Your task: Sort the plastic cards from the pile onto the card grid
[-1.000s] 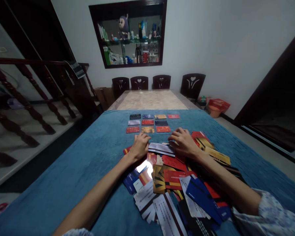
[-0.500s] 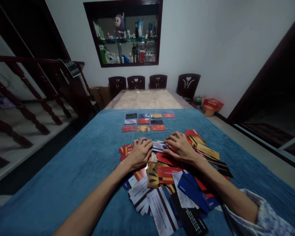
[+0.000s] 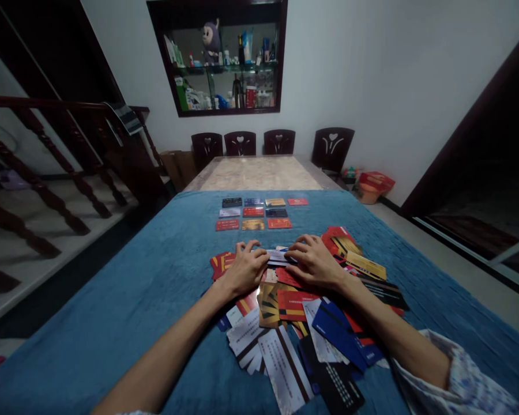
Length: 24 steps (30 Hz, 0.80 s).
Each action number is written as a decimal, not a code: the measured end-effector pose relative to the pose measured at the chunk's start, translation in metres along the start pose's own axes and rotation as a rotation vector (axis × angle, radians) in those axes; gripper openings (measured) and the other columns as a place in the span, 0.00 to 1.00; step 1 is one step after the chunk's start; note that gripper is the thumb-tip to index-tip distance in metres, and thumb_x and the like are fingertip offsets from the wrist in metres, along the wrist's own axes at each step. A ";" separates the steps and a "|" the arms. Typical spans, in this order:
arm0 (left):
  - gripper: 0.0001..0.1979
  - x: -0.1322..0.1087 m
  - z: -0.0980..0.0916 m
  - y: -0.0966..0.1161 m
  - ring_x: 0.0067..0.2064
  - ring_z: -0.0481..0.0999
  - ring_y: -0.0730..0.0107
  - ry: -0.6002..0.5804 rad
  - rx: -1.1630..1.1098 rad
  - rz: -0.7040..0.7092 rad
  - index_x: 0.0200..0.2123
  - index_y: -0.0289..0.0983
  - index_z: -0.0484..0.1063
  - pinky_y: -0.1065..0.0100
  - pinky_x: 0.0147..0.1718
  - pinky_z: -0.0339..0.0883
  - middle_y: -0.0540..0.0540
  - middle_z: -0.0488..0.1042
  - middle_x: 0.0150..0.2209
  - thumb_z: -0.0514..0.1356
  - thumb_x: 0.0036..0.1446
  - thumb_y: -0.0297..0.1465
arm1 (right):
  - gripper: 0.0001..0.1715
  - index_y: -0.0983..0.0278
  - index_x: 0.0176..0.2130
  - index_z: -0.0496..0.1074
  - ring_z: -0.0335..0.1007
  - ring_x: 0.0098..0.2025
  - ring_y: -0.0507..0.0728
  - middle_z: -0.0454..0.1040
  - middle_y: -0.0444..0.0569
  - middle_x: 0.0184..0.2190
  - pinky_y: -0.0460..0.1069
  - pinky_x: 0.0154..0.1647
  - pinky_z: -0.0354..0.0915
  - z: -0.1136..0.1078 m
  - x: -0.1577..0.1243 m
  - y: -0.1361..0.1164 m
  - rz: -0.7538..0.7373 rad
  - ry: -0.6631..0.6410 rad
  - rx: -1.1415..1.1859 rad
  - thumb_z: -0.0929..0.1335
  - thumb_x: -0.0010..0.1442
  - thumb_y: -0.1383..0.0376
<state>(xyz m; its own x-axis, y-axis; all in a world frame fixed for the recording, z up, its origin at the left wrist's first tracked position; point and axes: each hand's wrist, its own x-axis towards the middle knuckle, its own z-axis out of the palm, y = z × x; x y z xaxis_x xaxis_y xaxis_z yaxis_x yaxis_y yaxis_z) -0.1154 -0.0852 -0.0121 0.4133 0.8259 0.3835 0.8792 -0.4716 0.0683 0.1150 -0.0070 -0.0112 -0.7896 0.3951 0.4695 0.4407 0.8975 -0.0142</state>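
Note:
Between my two hands lies a white card (image 3: pixel 277 257) with a dark stripe, above a loose heap of cards. My left hand (image 3: pixel 245 267) grips its left end with bent fingers, and my right hand (image 3: pixel 313 259) grips the right end, thumb below and fingers above. Under and around them spread a red card (image 3: pixel 294 304), a gold card (image 3: pixel 269 302), a blue card (image 3: pixel 339 334), a black card (image 3: pixel 338 387) and a white striped card (image 3: pixel 285 369). Several cards lie in rows beyond my hands, among them a gold one (image 3: pixel 253 225).
A blue cloth (image 3: pixel 147 288) covers the near part of the table, with the bare marble top (image 3: pixel 263 173) beyond it. Dark chairs (image 3: pixel 332 147) stand at the far end. A wooden railing (image 3: pixel 47 173) runs along the left, and a red bag (image 3: pixel 376 181) sits on the right.
My right hand has shifted slightly left along the white card, so the gap between my hands is a little narrower. The left hand stays nearly in place.

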 end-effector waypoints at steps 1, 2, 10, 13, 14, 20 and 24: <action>0.12 0.000 0.000 0.000 0.56 0.67 0.52 0.013 -0.001 0.006 0.47 0.39 0.76 0.47 0.51 0.57 0.40 0.79 0.46 0.55 0.65 0.27 | 0.18 0.61 0.44 0.78 0.64 0.48 0.62 0.79 0.54 0.41 0.58 0.49 0.54 0.000 0.000 0.000 -0.008 0.014 0.002 0.66 0.65 0.54; 0.12 0.000 0.000 0.000 0.55 0.67 0.52 0.026 -0.004 0.012 0.46 0.39 0.77 0.47 0.51 0.57 0.41 0.79 0.46 0.55 0.64 0.27 | 0.17 0.61 0.44 0.79 0.64 0.48 0.62 0.79 0.54 0.40 0.58 0.49 0.54 0.000 0.000 0.000 -0.018 0.026 0.001 0.66 0.65 0.54; 0.13 0.000 -0.004 -0.002 0.50 0.70 0.56 0.126 -0.048 0.009 0.47 0.40 0.77 0.51 0.50 0.56 0.43 0.80 0.44 0.56 0.62 0.26 | 0.14 0.61 0.40 0.79 0.66 0.43 0.58 0.80 0.50 0.34 0.56 0.47 0.56 0.008 0.002 0.000 -0.071 0.192 -0.084 0.64 0.68 0.61; 0.13 0.001 -0.004 -0.004 0.50 0.70 0.57 0.152 -0.101 -0.036 0.45 0.40 0.78 0.53 0.49 0.56 0.44 0.81 0.43 0.57 0.62 0.25 | 0.13 0.60 0.42 0.78 0.67 0.41 0.57 0.80 0.49 0.33 0.55 0.46 0.57 0.009 0.003 0.001 -0.082 0.227 -0.085 0.63 0.68 0.63; 0.13 0.001 -0.004 -0.005 0.49 0.71 0.58 0.158 -0.126 -0.054 0.45 0.40 0.78 0.53 0.49 0.56 0.44 0.81 0.42 0.57 0.62 0.25 | 0.13 0.60 0.43 0.78 0.67 0.40 0.57 0.80 0.49 0.33 0.54 0.46 0.57 0.010 0.003 0.001 -0.083 0.234 -0.079 0.63 0.68 0.64; 0.12 0.004 -0.001 -0.007 0.46 0.74 0.62 0.197 -0.271 -0.156 0.42 0.39 0.78 0.58 0.48 0.58 0.45 0.80 0.39 0.56 0.61 0.22 | 0.14 0.62 0.46 0.76 0.68 0.39 0.57 0.79 0.50 0.33 0.53 0.44 0.59 0.012 0.003 0.001 -0.027 0.278 -0.034 0.62 0.68 0.68; 0.11 0.006 0.002 -0.008 0.46 0.74 0.64 0.228 -0.300 -0.207 0.41 0.38 0.77 0.60 0.48 0.60 0.45 0.78 0.39 0.56 0.61 0.22 | 0.13 0.64 0.47 0.75 0.68 0.38 0.57 0.79 0.51 0.35 0.53 0.44 0.60 0.013 0.004 -0.001 -0.004 0.308 -0.004 0.63 0.67 0.69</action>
<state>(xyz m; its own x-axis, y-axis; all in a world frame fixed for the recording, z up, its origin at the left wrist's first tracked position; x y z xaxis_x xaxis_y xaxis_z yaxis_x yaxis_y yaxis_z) -0.1194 -0.0762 -0.0127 0.1433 0.8391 0.5248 0.8160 -0.4002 0.4170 0.1060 -0.0040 -0.0213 -0.6248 0.3136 0.7151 0.4402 0.8978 -0.0091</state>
